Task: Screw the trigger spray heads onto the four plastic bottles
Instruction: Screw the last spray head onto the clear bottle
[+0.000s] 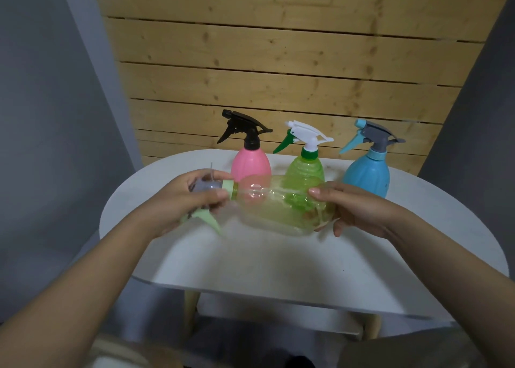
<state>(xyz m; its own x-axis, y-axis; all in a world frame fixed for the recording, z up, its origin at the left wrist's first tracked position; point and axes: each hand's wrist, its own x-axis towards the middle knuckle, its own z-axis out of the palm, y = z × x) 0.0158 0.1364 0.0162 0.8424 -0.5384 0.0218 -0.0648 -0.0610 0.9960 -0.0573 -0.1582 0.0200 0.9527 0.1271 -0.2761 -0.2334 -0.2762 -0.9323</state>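
Clear bottle horizontal, neck leftward; left hand grips spray head, right hand base.

Two bare forearms, no sleeves, left hand, right hand

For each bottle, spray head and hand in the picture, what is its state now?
pink bottle: upright on the table, black head on.
green bottle: upright, white and green head on.
blue bottle: upright, grey and blue head on.
clear bottle: held on its side above the table.
pale green spray head: at the clear bottle's neck; how tight, I cannot tell.
left hand: closed around that head.
right hand: gripping the clear bottle's base.
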